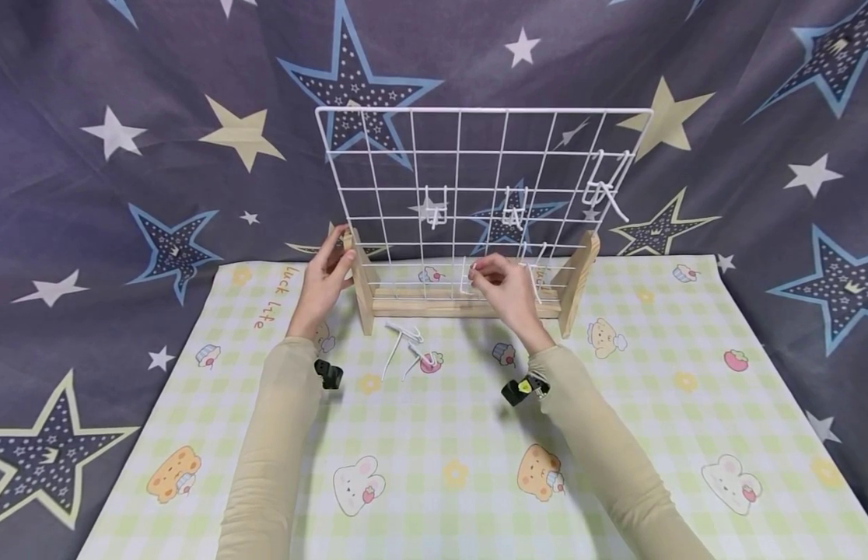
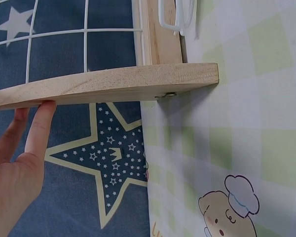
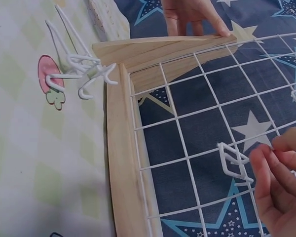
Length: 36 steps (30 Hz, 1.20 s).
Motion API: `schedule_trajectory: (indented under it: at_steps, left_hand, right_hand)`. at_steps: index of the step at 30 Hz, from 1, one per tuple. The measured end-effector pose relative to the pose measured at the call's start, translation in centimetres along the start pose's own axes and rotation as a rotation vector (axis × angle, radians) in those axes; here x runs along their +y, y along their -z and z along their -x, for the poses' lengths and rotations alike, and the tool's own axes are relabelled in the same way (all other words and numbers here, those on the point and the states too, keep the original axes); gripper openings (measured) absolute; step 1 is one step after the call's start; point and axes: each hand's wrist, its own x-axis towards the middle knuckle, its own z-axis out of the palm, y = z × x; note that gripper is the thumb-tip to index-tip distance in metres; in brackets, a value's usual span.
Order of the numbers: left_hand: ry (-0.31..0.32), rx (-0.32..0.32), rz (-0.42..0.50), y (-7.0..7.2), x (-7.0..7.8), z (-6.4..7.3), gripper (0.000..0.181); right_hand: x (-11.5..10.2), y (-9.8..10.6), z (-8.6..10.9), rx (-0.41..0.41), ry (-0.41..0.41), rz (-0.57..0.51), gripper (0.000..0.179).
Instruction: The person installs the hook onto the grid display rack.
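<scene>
A white wire grid panel [image 1: 458, 189] stands in a wooden base [image 1: 469, 309] with a side piece at each end. My left hand [image 1: 322, 284] touches the outer face of the left wooden side piece [image 2: 113, 83] with its fingertips. In front of the grid's lower part, my right hand [image 1: 507, 288] pinches a white wire hook [image 3: 224, 160] between thumb and fingertips. That hook lies against the grid wires; its pinched end is hidden by the fingers. Other white hooks [image 1: 436, 216] hang on the grid at the middle and upper right.
Loose white hooks [image 1: 404, 334] lie on the checked tablecloth [image 1: 420, 420] in front of the base, left of centre. A dark star-patterned cloth [image 1: 196, 47] hangs behind the table. Each wrist wears a small black camera [image 1: 329, 374].
</scene>
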Motion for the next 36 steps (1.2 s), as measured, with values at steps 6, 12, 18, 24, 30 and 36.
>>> schedule_trajectory:
  at_steps: [6, 12, 18, 24, 30, 36]
  left_hand:
    - [-0.009, 0.003, -0.003, -0.1, 0.0, 0.0, 0.053]
    - [-0.017, 0.007, 0.003, -0.1, 0.0, -0.2, 0.052]
    - [-0.016, 0.009, 0.018, -0.2, 0.2, -0.1, 0.052]
    - [-0.012, 0.007, 0.020, -0.2, 0.3, 0.0, 0.052]
    - [-0.011, 0.013, 0.004, -0.3, 0.3, 0.0, 0.052]
    - [-0.011, 0.020, -0.003, -0.2, 0.1, 0.0, 0.051]
  right_hand:
    - [0.3, -0.2, 0.8, -0.042, 0.008, 0.015, 0.009]
    - [0.9, -0.5, 1.6, -0.066, -0.014, 0.029, 0.013]
    - [1.4, -0.7, 1.9, -0.068, -0.030, 0.022, 0.014]
    - [1.8, -0.6, 2.3, -0.082, -0.038, 0.043, 0.017]
    - [2.7, -0.7, 3.0, -0.081, -0.019, 0.047, 0.015]
    - [3.4, -0.9, 3.9, -0.084, -0.040, 0.042, 0.015]
